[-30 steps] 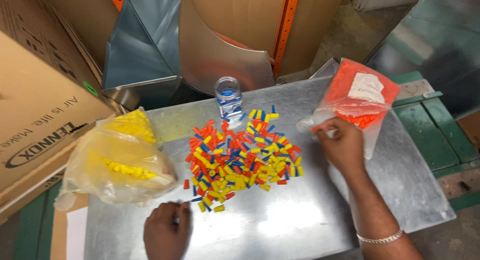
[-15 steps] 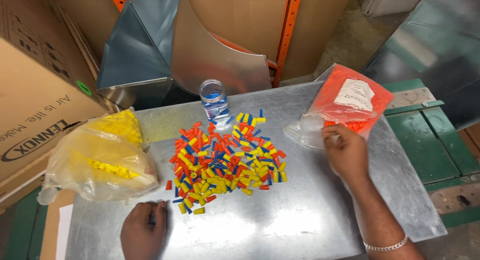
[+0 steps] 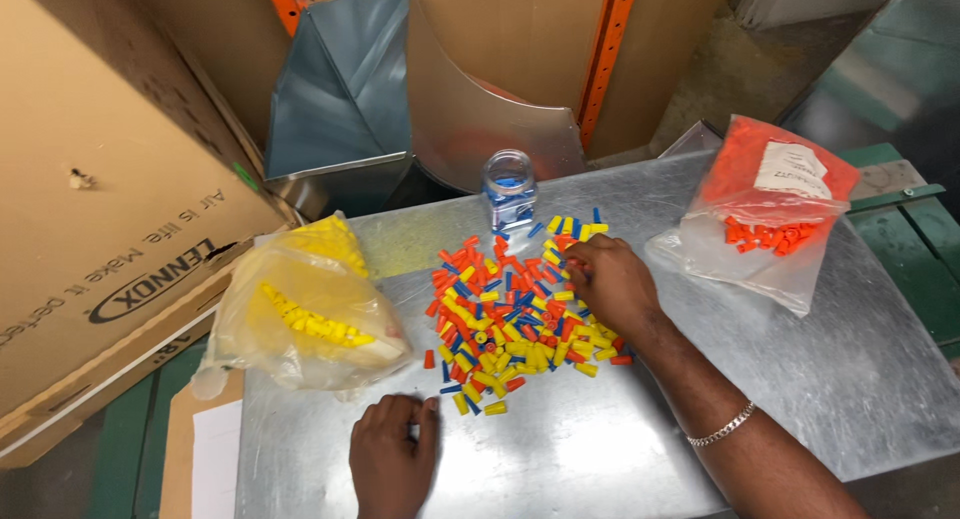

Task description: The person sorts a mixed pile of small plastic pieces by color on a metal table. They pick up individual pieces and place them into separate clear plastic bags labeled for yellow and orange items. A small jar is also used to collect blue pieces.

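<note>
head view: the right hand [image 3: 605,279] rests at centre frame on the heap of small orange, yellow and blue plastic wire caps [image 3: 515,314], fingers curled onto a few at its top. the left hand [image 3: 392,457], low centre, lies flat and empty on the grey sheet-metal bench [image 3: 850,379].

Left hand [image 3: 392,457] lies flat, palm down, fingers [image 3: 428,419] close together. Right hand [image 3: 610,284] is up ahead & to the right of it, arm stretched out, fingers curled down, bracelet on wrist.
</note>
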